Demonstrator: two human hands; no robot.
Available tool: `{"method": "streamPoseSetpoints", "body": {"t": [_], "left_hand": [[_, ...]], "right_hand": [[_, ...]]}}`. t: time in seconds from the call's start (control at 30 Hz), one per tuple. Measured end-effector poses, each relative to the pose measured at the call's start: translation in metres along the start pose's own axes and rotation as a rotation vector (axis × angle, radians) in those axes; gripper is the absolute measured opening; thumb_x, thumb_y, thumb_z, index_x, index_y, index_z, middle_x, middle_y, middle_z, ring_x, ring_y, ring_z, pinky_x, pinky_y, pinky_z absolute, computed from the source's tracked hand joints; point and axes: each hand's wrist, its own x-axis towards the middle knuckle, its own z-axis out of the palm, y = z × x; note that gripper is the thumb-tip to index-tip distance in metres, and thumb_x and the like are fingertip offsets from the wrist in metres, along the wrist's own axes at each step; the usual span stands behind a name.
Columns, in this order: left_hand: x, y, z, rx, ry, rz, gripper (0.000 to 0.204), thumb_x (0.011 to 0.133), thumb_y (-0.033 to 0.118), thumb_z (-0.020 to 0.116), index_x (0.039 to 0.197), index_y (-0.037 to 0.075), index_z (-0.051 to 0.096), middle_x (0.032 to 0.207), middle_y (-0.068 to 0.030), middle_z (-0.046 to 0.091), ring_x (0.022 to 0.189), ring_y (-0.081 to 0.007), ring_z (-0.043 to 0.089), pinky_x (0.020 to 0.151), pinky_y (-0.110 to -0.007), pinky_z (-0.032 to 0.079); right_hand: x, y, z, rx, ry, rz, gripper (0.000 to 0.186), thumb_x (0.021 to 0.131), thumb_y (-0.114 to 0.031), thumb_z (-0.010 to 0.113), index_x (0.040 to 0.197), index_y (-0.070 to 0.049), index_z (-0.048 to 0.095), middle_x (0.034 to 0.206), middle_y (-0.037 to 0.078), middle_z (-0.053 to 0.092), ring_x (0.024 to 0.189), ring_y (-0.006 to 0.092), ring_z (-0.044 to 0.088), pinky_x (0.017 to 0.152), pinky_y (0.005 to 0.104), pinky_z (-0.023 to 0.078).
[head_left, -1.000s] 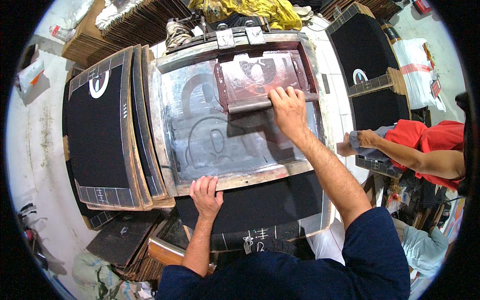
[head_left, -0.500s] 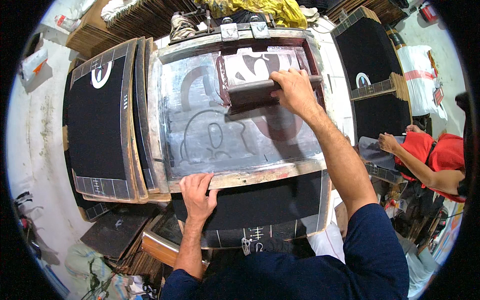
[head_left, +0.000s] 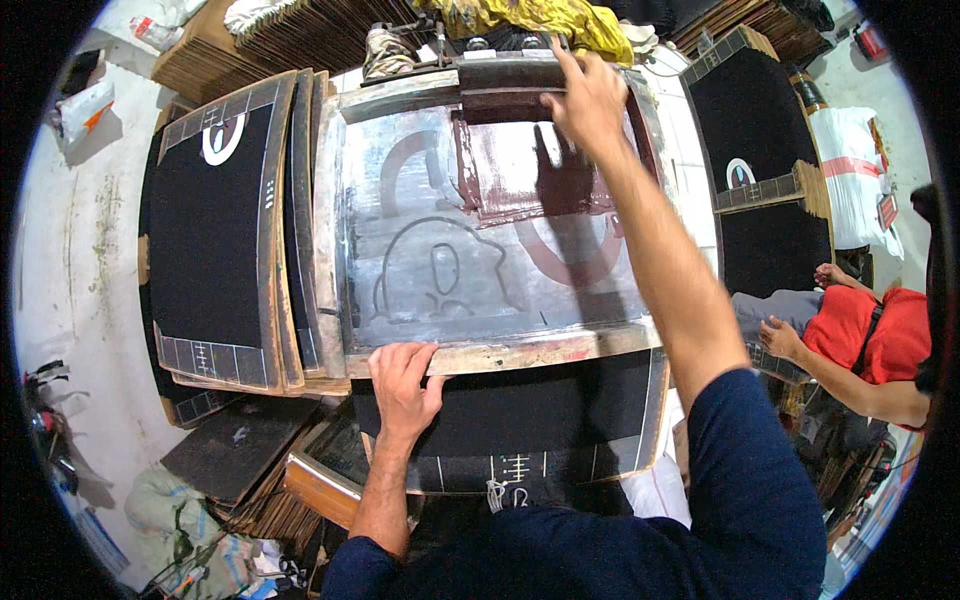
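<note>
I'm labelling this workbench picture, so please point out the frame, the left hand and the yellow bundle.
Frame (head_left: pixel 520 353), head view: its near wooden bar.
Left hand (head_left: pixel 403 392), head view: the back of the hand.
Yellow bundle (head_left: pixel 532 20), head view: its crumpled middle.

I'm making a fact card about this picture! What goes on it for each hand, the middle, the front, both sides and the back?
Left hand: left hand, on the near rail of a wooden frame
Right hand: right hand, blurred, fingers spread, over the frame's far edge; contact unclear
Middle: grey mesh with dark red smears
Front: black cloth
Left side: black-covered boards with a white ring shape
Right side: another person in red
Back: yellow crumpled material
</note>
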Motion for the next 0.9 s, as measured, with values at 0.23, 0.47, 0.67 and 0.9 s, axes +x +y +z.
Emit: {"method": "streamPoseSetpoints", "body": {"t": [0.23, 0.47, 0.67, 0.9], "left_hand": [[0.024, 0.024, -0.051, -0.06, -0.009, 0.117, 0.042, 0.071, 0.021, 0.085, 0.109, 0.005, 0.072, 0.099, -0.0089, 0.066, 0.098, -0.0298, 0.061, 0.095, -0.047, 0.041], [0.085, 0.063, -0.179, 0.083, 0.229, 0.333, 0.048, 0.08, 0.03, 0.084, 0.121, 0.007, 0.073, 0.122, -0.0117, 0.067, 0.126, -0.0323, 0.059, 0.123, -0.054, 0.03], [0.043, -0.087, -0.141, 0.055, 0.741, 0.181, 0.038, 0.104, 0.015, 0.06, 0.14, 0.003, 0.056, 0.138, -0.0212, 0.057, 0.132, -0.0397, 0.053, 0.112, -0.052, 0.041], [-0.148, -0.317, -0.089, 0.488, -0.066, -0.681, 0.068, 0.097, 0.051, 0.067, 0.159, 0.031, 0.045, 0.167, -0.0265, 0.03, 0.155, -0.0459, 0.026, 0.121, -0.066, 0.025]], "right_hand": [[-0.224, -0.138, -0.18, 0.23, -0.121, 0.144, 0.045, 0.087, -0.026, 0.077, 0.127, -0.008, 0.069, 0.119, 0.016, 0.062, 0.121, 0.0357, 0.055, 0.108, 0.0514, 0.035], [-0.074, -0.163, -0.259, 0.032, 0.293, -0.05, 0.029, 0.1, -0.027, 0.068, 0.122, -0.008, 0.072, 0.11, 0.015, 0.069, 0.104, 0.0322, 0.065, 0.091, 0.0439, 0.051], [0.064, -0.158, -0.297, 0.109, 0.174, 0.152, 0.047, 0.103, -0.049, 0.063, 0.116, -0.006, 0.076, 0.099, 0.011, 0.076, 0.091, 0.0181, 0.071, 0.085, 0.0321, 0.053], [0.199, -0.103, -0.316, 0.021, -0.015, 0.099, 0.061, 0.098, -0.06, 0.059, 0.117, -0.006, 0.077, 0.094, 0.009, 0.072, 0.091, 0.0184, 0.067, 0.088, 0.0326, 0.049]]}}
